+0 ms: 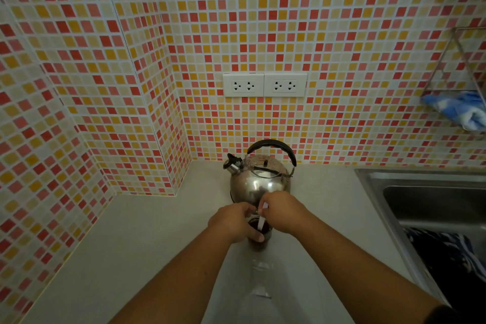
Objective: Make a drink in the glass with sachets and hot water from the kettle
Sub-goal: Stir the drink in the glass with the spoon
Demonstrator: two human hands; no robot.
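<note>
A glass (259, 241) of dark drink stands on the pale counter (147, 244), just in front of the steel kettle (259, 179) with its black handle. My left hand (234, 221) wraps around the glass from the left. My right hand (282, 214) is above the rim, pinching a thin white strip (262, 222) whose lower end reaches into the glass; I cannot tell whether it is a sachet or a stirrer. Most of the glass is hidden by my hands.
Clear torn wrappers (260, 279) lie on the counter nearer to me. A steel sink (426, 208) with dark cloth in it is at the right. Wall sockets (264, 85) sit above the kettle, and a wire rack (460, 73) with a blue cloth hangs at the right.
</note>
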